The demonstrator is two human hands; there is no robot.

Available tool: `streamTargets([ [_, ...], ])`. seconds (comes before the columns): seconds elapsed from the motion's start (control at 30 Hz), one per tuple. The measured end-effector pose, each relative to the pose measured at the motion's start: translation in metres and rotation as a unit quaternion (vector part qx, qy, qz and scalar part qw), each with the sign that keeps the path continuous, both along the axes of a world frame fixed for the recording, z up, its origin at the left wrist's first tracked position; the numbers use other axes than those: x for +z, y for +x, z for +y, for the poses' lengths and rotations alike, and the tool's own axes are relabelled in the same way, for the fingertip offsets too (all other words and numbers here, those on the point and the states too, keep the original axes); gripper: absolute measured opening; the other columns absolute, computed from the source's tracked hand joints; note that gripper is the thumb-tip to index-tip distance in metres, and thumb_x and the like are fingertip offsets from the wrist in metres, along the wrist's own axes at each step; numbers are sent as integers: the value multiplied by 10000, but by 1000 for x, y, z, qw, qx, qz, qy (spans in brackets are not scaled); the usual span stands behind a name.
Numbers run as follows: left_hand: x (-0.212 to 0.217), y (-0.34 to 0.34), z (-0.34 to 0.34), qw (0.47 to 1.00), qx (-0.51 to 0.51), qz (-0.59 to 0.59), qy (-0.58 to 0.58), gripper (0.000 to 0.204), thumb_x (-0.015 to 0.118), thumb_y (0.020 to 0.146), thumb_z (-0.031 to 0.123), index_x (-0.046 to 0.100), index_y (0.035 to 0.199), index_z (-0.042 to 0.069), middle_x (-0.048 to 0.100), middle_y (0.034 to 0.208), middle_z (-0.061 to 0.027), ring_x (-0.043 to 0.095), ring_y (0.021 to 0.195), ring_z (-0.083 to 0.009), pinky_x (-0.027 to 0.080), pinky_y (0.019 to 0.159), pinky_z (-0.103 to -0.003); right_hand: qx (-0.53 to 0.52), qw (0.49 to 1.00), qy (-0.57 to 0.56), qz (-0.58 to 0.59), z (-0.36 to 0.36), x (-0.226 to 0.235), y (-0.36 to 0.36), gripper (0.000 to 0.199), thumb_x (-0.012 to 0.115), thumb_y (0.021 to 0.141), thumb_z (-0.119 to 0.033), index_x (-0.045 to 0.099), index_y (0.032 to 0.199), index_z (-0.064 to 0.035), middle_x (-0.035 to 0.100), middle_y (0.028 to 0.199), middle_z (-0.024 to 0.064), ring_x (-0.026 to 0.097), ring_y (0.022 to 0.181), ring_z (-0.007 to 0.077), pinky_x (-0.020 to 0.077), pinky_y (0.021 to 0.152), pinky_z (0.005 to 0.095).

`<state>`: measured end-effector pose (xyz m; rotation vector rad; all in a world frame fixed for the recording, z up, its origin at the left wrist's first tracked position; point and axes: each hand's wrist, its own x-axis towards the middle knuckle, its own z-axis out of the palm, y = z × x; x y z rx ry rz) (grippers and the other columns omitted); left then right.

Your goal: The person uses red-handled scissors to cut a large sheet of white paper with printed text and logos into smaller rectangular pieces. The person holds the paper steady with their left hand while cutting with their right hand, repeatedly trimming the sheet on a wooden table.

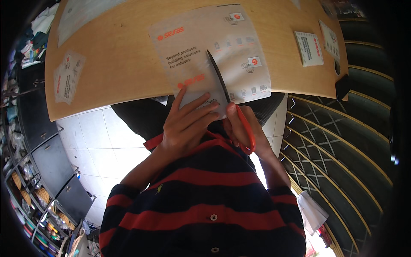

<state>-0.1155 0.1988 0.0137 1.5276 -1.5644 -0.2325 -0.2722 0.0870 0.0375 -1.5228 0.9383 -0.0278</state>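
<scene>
A large white printed sheet (201, 25) with orange marks and small grey icons lies on the tabletop, its near end hanging past the front edge. My left hand (184, 126) rests on that near end with its fingers spread. In my right hand (257, 128) is a pair of scissors (220, 79), gripped by the orange-red handle. Their dark blade points away from me and lies along the sheet, to the right of my left fingers. I cannot tell how far the blades are parted, as the sheet covers part of them.
Small printed pieces lie on the wooden table (115, 55): a clear-edged one (68, 79) at left and two white ones, one here (309, 49), at right. A dark cabinet (51, 158) and cluttered shelves stand left. A folding lattice gate (338, 141) runs along the right.
</scene>
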Motion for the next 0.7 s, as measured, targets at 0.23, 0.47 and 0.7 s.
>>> streamTargets([
  [0.23,3,0,3,998,33,52,-14,234,721,723,2,725,952,45,728,1049,-116,672,1101,-318,416,1055,-562,1,995,95,9,-5,-4,-1,718,316,1042,-525,486,537,-43,440,403,38,487,351,165,387,395,306],
  [0.47,6,2,5,998,21,52,-23,226,691,746,-54,693,961,14,722,1014,-183,674,1081,-360,444,1032,-558,23,1000,12,1,-2,-5,9,708,238,1045,-541,476,617,-30,447,465,29,454,353,121,347,358,263],
  [0.7,6,3,5,999,21,40,-23,173,696,762,48,724,932,64,738,1002,-110,690,1065,-289,477,1013,-512,30,999,4,30,-9,4,10,745,282,1034,-560,518,599,-4,450,426,39,468,347,128,360,358,271],
])
